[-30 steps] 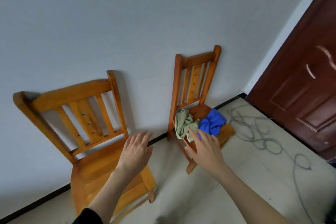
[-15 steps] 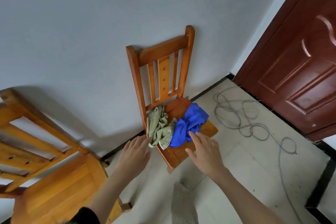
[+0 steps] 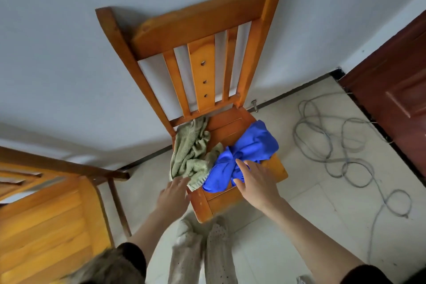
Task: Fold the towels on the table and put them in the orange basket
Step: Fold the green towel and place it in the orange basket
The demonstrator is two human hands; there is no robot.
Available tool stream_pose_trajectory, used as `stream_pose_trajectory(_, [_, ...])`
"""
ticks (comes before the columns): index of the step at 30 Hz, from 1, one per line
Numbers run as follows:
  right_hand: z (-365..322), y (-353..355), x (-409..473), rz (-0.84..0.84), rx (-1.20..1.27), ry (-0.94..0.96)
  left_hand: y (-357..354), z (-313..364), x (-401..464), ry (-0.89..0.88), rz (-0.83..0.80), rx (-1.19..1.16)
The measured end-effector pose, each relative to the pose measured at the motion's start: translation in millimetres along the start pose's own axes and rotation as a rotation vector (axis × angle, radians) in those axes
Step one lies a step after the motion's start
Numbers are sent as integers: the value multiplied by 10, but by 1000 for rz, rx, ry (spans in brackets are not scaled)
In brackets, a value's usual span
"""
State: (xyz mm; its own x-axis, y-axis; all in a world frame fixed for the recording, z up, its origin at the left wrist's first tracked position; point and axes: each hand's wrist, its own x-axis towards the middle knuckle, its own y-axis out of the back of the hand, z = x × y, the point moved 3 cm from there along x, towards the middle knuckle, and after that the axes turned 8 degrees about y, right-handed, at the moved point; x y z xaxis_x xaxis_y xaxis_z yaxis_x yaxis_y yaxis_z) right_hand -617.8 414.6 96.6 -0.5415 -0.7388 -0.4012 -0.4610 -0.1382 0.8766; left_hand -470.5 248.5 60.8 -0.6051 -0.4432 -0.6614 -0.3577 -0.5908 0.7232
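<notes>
Now both towels are best gathered fully: the released right hand [image 3: 255, 182] on the blue towel [image 3: 244, 154], the released left hand [image 3: 173, 196] by the green towel [image 3: 191, 154].

Hands [image 3: 257, 182] at crumpled chair towels [image 3: 244, 150]

Legible text, labels, brands, numbers, signs: none found on any surface in view.
</notes>
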Motion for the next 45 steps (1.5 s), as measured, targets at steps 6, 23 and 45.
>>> stream_pose_trajectory(6, [88,-588,480,-63,79,17,-422,-87,645,100,6,-241])
stream_pose_trajectory(23, [-232,-1069,960,49,315,62,-322,-341,1247,98,207,-451])
stream_pose_trajectory(45, [-1146,1806,199,599,525,222,2779,750,-627,-441,514,-541])
